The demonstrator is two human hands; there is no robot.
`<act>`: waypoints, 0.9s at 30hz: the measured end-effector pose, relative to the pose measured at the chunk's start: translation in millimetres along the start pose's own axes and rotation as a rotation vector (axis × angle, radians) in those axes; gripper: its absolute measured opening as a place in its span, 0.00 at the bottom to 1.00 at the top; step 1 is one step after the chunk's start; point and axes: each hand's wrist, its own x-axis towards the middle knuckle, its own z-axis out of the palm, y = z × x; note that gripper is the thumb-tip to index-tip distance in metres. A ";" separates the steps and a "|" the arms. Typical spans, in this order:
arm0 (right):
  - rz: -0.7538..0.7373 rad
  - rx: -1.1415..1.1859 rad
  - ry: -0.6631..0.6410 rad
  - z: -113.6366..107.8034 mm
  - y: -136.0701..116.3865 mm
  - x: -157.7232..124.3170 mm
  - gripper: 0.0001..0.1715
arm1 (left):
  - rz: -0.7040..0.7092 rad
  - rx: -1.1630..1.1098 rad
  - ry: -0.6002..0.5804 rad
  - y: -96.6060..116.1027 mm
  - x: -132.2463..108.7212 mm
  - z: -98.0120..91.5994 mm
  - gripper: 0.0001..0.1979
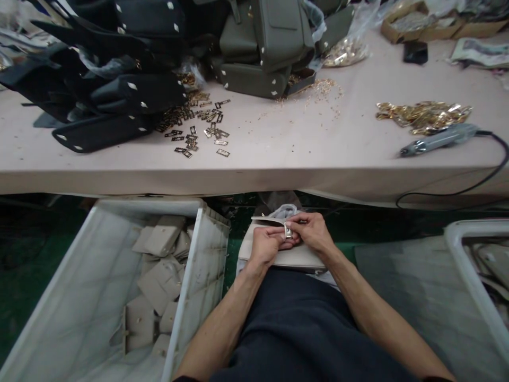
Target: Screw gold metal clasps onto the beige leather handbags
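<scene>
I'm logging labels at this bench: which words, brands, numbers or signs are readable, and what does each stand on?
None can be read.
Flat patterned item at top right: too blurred to tell any print.
Small metal clasp: too small to make out any lettering.
Corded tool: no legible marking.

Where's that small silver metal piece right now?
In the head view's lower middle, the small metal piece is between the left hand and right hand, over the pale bag, right of the white bin.
</scene>
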 end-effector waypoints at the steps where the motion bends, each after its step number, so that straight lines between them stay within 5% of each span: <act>1: -0.002 -0.009 0.001 0.4 -0.3 -1.1 0.19 | -0.001 0.002 -0.002 -0.6 -0.2 -0.4 0.10; 13: -0.159 -0.204 0.036 5.6 0.9 -5.4 0.15 | -0.004 -0.088 0.009 0.7 -4.2 -2.5 0.11; 21: -0.301 -0.454 0.011 8.5 4.3 -6.8 0.08 | -0.027 -0.051 0.164 -3.2 -3.9 6.1 0.10; 27: -0.685 -0.593 0.080 10.5 -1.0 -16.7 0.13 | 0.028 -0.051 0.167 -12.9 8.9 6.7 0.11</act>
